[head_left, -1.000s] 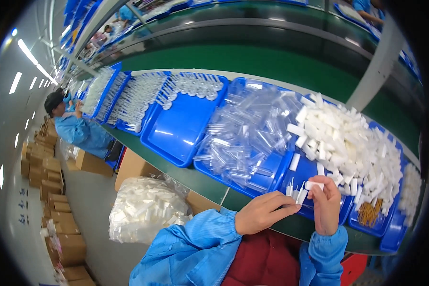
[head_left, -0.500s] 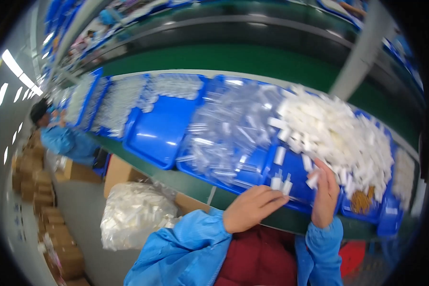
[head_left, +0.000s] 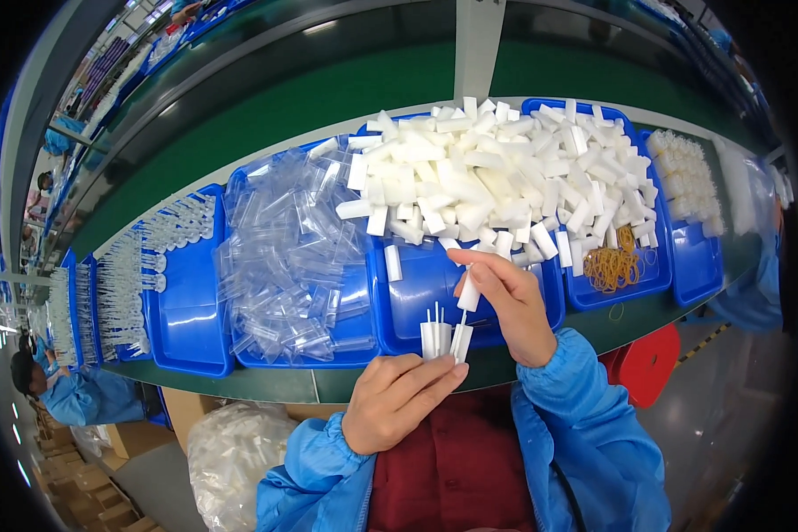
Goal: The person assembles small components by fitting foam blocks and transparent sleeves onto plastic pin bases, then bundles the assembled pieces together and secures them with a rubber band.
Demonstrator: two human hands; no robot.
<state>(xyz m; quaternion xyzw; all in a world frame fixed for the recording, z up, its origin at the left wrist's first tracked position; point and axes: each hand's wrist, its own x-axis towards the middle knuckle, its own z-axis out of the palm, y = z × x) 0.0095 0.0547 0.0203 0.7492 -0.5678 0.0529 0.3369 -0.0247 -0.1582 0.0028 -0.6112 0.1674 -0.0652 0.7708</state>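
My left hand [head_left: 397,401] is closed around several white rectangular pieces [head_left: 435,340] with thin white rods [head_left: 436,312] sticking up from them. Its fingers lie at the near edge of a blue tray. Just above, my right hand [head_left: 512,306] pinches a white block [head_left: 471,295] between thumb and fingers. That block's lower end meets the tip of one rod; whether the rod goes into it I cannot tell. A large heap of white blocks [head_left: 470,173] fills the trays beyond my hands, and one loose white block [head_left: 393,263] lies on the blue tray [head_left: 408,306].
Left of the heap, a blue tray holds clear plastic sleeves [head_left: 293,230]; farther left are trays of thin white stems [head_left: 124,284]. Tan rubber bands [head_left: 610,269] lie at the right. A bag of white pieces [head_left: 239,457] and a red stool [head_left: 645,368] stand below the bench. A co-worker [head_left: 89,390] sits far left.
The view has swung toward the right. My right hand has come in from the heap's near edge to my left hand, its white block now against a rod tip. My left hand keeps its pieces.
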